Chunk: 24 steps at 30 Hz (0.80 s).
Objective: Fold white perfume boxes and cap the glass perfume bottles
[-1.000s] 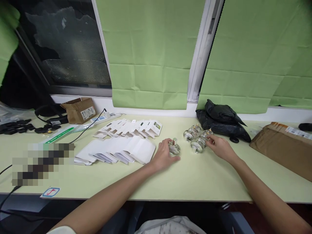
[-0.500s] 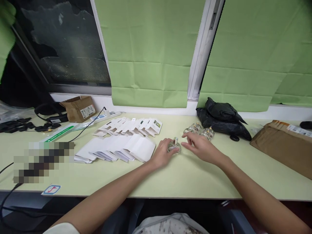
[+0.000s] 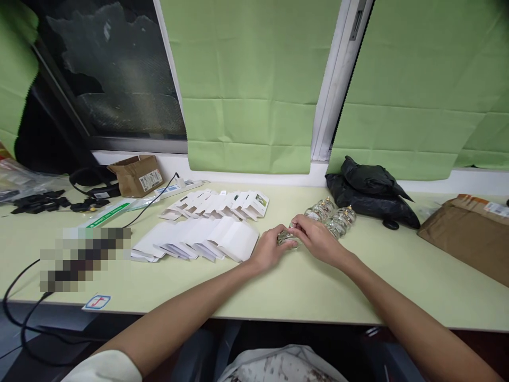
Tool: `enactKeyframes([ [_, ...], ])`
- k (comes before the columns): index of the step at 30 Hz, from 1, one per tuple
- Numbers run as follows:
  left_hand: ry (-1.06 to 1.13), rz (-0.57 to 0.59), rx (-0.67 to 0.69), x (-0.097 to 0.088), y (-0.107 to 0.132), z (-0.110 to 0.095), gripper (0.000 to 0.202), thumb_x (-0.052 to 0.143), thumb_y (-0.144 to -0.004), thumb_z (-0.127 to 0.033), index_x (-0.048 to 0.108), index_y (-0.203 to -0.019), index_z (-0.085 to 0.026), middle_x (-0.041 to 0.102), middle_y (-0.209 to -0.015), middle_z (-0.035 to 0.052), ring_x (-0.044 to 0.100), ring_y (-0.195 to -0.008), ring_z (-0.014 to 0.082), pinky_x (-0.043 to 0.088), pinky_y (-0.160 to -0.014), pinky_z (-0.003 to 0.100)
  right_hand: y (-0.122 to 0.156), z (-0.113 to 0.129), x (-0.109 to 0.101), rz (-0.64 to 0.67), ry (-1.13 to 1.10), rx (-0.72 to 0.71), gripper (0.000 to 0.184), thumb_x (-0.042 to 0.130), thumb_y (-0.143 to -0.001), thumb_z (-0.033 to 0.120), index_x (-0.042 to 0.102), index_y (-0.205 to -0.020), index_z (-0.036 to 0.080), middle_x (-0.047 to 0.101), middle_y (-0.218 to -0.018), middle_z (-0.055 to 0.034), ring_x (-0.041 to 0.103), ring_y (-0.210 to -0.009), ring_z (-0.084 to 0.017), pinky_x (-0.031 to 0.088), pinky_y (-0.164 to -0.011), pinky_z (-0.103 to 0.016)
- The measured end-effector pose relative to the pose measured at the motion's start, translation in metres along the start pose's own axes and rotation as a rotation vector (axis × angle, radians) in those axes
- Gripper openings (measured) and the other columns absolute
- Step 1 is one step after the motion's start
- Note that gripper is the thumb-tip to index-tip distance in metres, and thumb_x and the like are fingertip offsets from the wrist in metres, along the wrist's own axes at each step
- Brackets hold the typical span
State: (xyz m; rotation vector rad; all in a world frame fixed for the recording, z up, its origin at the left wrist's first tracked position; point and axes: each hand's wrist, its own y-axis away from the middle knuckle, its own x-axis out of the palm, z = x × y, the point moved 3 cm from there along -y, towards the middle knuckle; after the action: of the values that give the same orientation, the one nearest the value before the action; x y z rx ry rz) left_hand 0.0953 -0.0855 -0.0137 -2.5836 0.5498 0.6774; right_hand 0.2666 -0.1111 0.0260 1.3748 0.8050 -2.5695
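Observation:
A small round clear glass perfume bottle (image 3: 289,241) stands on the table, with the fingers and thumb of my left hand (image 3: 270,247) wrapped round its body. At the bottle's top, the fingers of my right hand (image 3: 312,236) are closed together and hide the silver-coloured cap. Just beyond my right hand, two rows of similar glass bottles (image 3: 341,220) with gold-coloured tops stand close together. Left of my left hand lie several white folded cartons (image 3: 234,239), overlapping in a row. Behind them is another row of printed white cartons (image 3: 256,202).
Black plastic bags (image 3: 368,193) lie at the back right, near a brown parcel (image 3: 465,231). An opened cardboard box (image 3: 137,178) and a white power strip (image 3: 185,187) stand at the back left. A black cable (image 3: 149,204) crosses the left side of the table (image 3: 318,294).
My right hand has moved left onto the top of the bottle, and its fingers have closed there. My left hand still holds the bottle. The view has shifted slightly.

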Motion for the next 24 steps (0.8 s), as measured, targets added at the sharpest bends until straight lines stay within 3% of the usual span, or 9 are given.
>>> enactKeyframes([
  [4,0.003,0.005,0.003,0.001,-0.001,0.001,0.037,0.067,-0.088,-0.057,0.065,-0.100,-0.022,0.066,-0.083,-0.0020,0.056,-0.075,0.0165,0.040,-0.066,0.026,0.001,0.000,-0.001,-0.130,-0.027,-0.001,0.022,0.040,-0.109,0.040,0.053,-0.105,0.023,0.064,-0.096,-0.0050,0.058,-0.084,-0.021,0.043,-0.076,-0.033],
  [7,0.008,0.013,-0.003,0.001,-0.002,0.002,0.034,0.069,-0.087,-0.054,0.065,-0.099,-0.022,0.069,-0.087,-0.0006,0.060,-0.079,0.0181,0.042,-0.068,0.027,-0.002,0.003,-0.024,-0.384,-0.040,0.025,0.024,0.041,-0.109,0.043,0.054,-0.105,0.023,0.063,-0.093,-0.0044,0.057,-0.081,-0.020,0.043,-0.076,-0.034],
  [9,0.007,0.010,-0.012,0.000,-0.002,0.002,0.032,0.071,-0.087,-0.051,0.065,-0.100,-0.022,0.071,-0.091,0.0008,0.062,-0.082,0.0196,0.043,-0.069,0.027,-0.003,0.006,-0.037,-0.456,-0.028,0.002,0.022,0.045,-0.108,0.043,0.055,-0.105,0.023,0.060,-0.089,-0.0029,0.054,-0.075,-0.019,0.042,-0.073,-0.033],
  [12,0.003,-0.008,-0.014,0.001,-0.002,0.003,0.032,0.071,-0.087,-0.050,0.066,-0.102,-0.022,0.072,-0.096,0.0025,0.064,-0.087,0.0215,0.044,-0.071,0.029,-0.002,0.005,-0.039,-0.399,0.013,-0.064,0.019,0.047,-0.107,0.039,0.058,-0.104,0.023,0.059,-0.094,-0.0041,0.054,-0.075,-0.018,0.043,-0.072,-0.033],
  [15,-0.019,-0.038,-0.003,0.003,-0.001,0.006,0.033,0.071,-0.087,-0.050,0.067,-0.105,-0.022,0.073,-0.097,0.0039,0.064,-0.090,0.0232,0.046,-0.075,0.030,0.008,-0.005,-0.020,-0.283,0.070,-0.091,0.015,0.047,-0.106,0.033,0.059,-0.108,0.023,0.061,-0.098,-0.0053,0.056,-0.075,-0.018,0.044,-0.072,-0.033],
  [19,-0.069,-0.079,0.029,0.005,-0.003,0.013,0.031,0.068,-0.091,-0.048,0.066,-0.110,-0.023,0.072,-0.105,0.0063,0.064,-0.098,0.0256,0.048,-0.082,0.034,0.025,-0.018,0.008,-0.237,0.130,-0.008,0.018,0.047,-0.104,0.027,0.054,-0.120,0.022,0.065,-0.111,-0.0076,0.064,-0.088,-0.021,0.047,-0.075,-0.033],
  [24,-0.074,-0.146,-0.002,0.004,-0.007,0.023,0.034,0.068,-0.092,-0.047,0.064,-0.116,-0.024,0.070,-0.114,0.0089,0.062,-0.110,0.0287,0.047,-0.094,0.040,0.033,-0.021,0.028,-0.094,0.250,0.063,0.010,0.048,-0.104,0.027,0.052,-0.111,0.021,0.067,-0.105,-0.0061,0.067,-0.084,-0.021,0.043,-0.069,-0.031],
])
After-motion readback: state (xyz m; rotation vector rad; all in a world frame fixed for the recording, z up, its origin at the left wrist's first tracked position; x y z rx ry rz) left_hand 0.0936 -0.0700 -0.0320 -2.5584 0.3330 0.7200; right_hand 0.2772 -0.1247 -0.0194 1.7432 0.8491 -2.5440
